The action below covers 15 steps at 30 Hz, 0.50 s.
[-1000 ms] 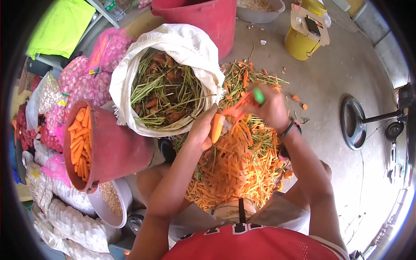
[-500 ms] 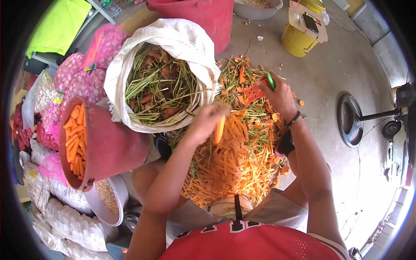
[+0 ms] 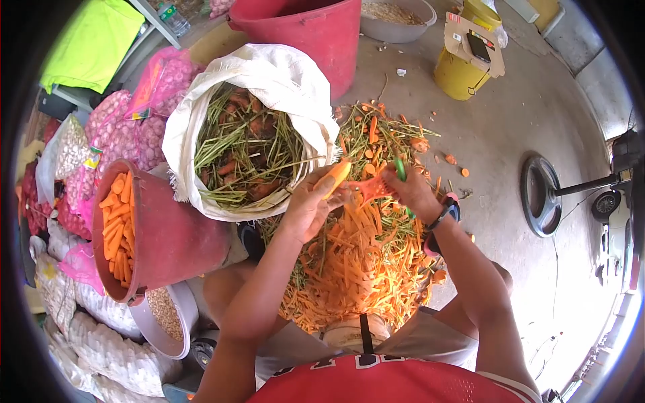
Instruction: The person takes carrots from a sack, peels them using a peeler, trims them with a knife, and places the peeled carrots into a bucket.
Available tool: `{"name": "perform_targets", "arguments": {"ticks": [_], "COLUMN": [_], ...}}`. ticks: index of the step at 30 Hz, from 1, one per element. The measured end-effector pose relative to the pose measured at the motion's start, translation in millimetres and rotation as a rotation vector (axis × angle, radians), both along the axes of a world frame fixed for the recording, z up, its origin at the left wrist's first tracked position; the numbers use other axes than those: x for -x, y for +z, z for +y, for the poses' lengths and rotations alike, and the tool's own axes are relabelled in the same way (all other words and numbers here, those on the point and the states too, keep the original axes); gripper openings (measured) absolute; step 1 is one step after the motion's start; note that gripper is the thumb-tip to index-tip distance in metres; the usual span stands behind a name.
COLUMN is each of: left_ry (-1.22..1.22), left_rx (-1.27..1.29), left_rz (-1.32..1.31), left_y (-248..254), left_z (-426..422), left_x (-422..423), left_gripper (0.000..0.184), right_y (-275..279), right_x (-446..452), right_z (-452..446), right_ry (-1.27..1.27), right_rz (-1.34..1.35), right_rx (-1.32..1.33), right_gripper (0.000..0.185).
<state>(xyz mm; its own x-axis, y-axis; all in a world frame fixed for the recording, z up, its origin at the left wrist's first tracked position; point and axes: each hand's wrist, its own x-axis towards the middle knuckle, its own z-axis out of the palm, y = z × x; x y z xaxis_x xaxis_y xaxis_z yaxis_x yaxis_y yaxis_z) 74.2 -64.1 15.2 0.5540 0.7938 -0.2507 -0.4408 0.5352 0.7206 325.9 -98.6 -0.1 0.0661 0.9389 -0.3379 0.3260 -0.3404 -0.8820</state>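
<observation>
My left hand [image 3: 312, 205] is wrapped round a carrot [image 3: 338, 176], its bright orange end pointing up and away from me. My right hand [image 3: 415, 195] grips a peeler [image 3: 371, 189] with a red head and green handle parts. The peeler's head lies close by the carrot; whether the blade touches it I cannot tell. Below both hands spreads a heap of orange carrot peelings [image 3: 363, 269] mixed with green stems. At the left, a red bucket [image 3: 178, 232] holds several peeled carrots [image 3: 117, 232]. Behind my left hand stands a white sack [image 3: 269, 64] of unpeeled carrots and stems.
Pink mesh bags of garlic [image 3: 111, 127] are piled at the left, above white sacks [image 3: 111, 349]. A grey basin [image 3: 188, 302] stands beside the red bucket. Farther off are a big red tub [image 3: 302, 33] and a yellow bucket [image 3: 457, 77]; a black round stand base [image 3: 543, 196] is at right.
My hands have come together, the right one moving left and down with the peeler. The carrot has tilted and risen in my left hand. The view has shifted slightly.
</observation>
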Motion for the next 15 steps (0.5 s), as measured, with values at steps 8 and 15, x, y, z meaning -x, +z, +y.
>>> {"name": "perform_targets", "arguments": {"ticks": [8,15], "left_ry": [-0.01,-0.008], "left_rx": [-0.143,-0.272], "left_rz": [0.142,0.344], "left_y": [4.4,15.2], "left_z": [-1.7,-5.0], "left_x": [-11.2,-13.6], "left_gripper": [0.033,0.032], "right_y": [-14.2,25.2], "right_x": [14.2,39.5], "right_z": [-3.2,-10.0], "right_ry": [0.186,0.175], "right_rz": [-0.2,0.517], "right_rx": [-0.347,-0.02], "right_gripper": [0.036,0.055]}}
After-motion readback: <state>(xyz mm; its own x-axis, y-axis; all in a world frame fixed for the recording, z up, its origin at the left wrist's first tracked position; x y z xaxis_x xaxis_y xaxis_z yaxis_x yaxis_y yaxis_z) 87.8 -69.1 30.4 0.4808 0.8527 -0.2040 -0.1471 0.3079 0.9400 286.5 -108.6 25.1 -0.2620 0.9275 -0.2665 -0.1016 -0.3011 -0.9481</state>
